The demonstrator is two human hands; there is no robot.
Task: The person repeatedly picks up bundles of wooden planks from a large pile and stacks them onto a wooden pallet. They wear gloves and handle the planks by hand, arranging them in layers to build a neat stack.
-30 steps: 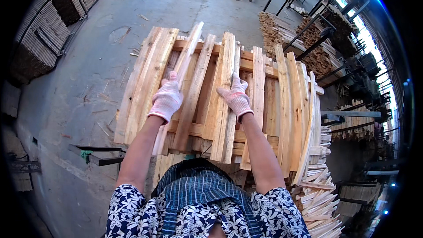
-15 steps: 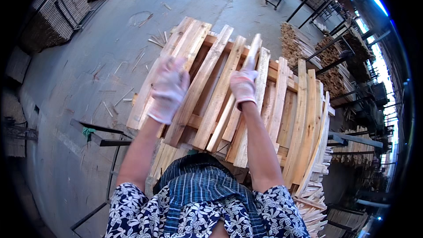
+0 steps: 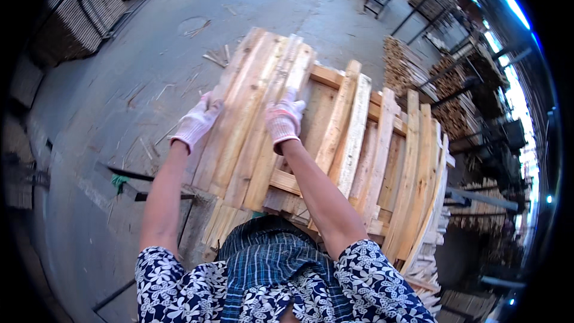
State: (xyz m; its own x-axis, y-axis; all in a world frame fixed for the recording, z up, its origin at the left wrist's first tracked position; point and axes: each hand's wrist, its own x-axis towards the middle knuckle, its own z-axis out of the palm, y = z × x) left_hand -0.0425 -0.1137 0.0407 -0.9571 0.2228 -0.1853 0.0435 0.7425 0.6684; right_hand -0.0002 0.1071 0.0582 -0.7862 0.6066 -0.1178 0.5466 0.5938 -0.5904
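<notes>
Planks (image 3: 244, 116), side by side, between left fingers (image 3: 213, 104) and right fingers (image 3: 290, 96).

We log the left glove (image 3: 196, 121) as off-white tinged pink; right glove (image 3: 284, 121) matches, with a redder band by the cuff. Left-side planks (image 3: 242, 125): pale yellow-tan, pinkish toward the outer edge, brown grain streaks. Right-side planks (image 3: 412, 167): warmer yellow-orange. Middle plank (image 3: 357, 125): creamy, near white. Crosspiece (image 3: 286, 181): orange-tan. We mark sleeves (image 3: 161, 281) navy with white flower print. Waist cloth (image 3: 272, 251): dark blue-black, checked in teal and white lines. Floor (image 3: 149, 84): blue-grey. Small rag (image 3: 118, 183): green.
</notes>
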